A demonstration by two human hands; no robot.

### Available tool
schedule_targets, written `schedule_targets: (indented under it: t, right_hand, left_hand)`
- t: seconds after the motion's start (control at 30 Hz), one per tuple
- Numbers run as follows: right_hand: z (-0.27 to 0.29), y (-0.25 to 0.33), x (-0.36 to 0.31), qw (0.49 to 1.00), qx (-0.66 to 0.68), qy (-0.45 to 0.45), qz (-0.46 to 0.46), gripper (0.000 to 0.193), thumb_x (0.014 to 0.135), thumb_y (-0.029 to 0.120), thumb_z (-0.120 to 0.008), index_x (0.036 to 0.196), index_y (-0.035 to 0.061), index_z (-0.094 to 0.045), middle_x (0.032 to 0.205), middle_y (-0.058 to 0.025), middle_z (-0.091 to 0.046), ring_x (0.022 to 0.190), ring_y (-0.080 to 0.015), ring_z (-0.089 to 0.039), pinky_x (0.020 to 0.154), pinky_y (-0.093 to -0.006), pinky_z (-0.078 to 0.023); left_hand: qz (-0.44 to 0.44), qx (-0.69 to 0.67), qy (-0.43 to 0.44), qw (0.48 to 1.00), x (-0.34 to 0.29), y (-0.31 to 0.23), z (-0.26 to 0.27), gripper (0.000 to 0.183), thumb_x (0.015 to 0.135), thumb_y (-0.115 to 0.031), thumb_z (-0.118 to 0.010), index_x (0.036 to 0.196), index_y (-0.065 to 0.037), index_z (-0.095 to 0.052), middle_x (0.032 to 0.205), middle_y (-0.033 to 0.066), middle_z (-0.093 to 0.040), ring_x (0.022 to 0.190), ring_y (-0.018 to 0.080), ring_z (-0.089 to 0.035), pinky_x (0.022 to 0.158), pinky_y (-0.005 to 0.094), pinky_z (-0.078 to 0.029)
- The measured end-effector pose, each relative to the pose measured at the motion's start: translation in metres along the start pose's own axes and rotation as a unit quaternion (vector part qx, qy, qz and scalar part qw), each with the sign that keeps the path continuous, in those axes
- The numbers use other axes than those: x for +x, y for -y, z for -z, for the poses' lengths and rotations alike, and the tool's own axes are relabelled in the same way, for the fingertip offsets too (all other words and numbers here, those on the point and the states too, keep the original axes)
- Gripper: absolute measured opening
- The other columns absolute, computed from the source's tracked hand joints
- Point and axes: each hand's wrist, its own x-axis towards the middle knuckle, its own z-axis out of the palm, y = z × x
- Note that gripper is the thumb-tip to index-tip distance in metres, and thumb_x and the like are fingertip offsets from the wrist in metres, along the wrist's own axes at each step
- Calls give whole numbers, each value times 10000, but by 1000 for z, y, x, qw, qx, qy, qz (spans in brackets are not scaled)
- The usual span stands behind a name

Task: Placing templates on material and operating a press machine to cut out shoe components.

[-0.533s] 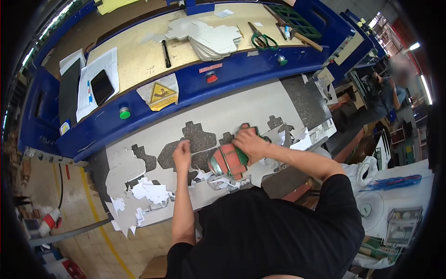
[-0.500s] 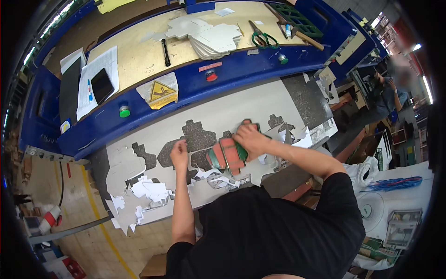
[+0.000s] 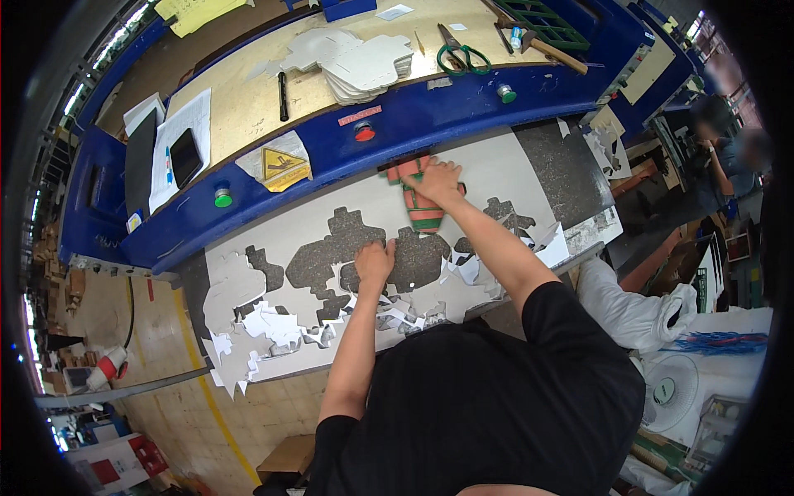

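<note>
Two hands are at work, well apart from each other. The right hand [image 3: 438, 183] lies over the red and green block [image 3: 422, 211], which is on the white sheet [image 3: 496, 169] with its far end close to the blue beam [image 3: 463, 116]; we cannot tell whether the fingers grip the block or only press on it. The left hand [image 3: 375, 263] rests on the sheet among the dark cut-outs [image 3: 318, 260], fingers loosely parted, nothing visibly in it.

We judge the beam the worst risk: were it to come down or across, the right hand is near enough to be crushed. A stray knock on the green button [image 3: 222, 197] might be a cause, though we cannot tell what it does. If the block slid back toward us, it could overlap a gap, and the narrow strips between gaps could tear or ruck up under the left hand's pressure. Loose scraps [image 3: 273, 326], if dragged beneath the block, could tilt it.
</note>
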Motion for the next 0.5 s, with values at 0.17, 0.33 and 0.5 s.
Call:
schedule_targets:
  t: [0.17, 0.33, 0.5]
  right_hand:
    - [-9, -52, -10, 994, 78, 70, -28, 752, 855, 641, -570, 1210, -22, -597, 1076, -187, -705, 1018, -339, -685, 970, -578, -431]
    - [-20, -50, -14, 977, 187, 52, -86, 477, 844, 476, -610, 970, 27, -711, 986, -189, -727, 961, -321, -705, 873, -470, -539]
    - [1, -70, -10, 904, 368, 179, -120, 337, 828, 287, -631, 979, -10, -683, 862, -188, -712, 660, -295, -722, 613, -386, -596]
  left_hand:
    - [1, -8, 32, 999, 2, 2, -19, 484, 972, -446, -498, 869, -17, -695, 868, 248, -705, 842, 421, -698, 768, 515, -555]
    - [-20, -4, -38, 999, 0, 6, -24, 445, 978, -408, -499, 830, -30, -679, 765, 231, -694, 718, 429, -689, 671, 511, -560]
    - [-12, 20, -12, 1000, -9, 2, -29, 421, 981, -393, -496, 847, -32, -665, 778, 255, -680, 762, 449, -677, 697, 547, -533]
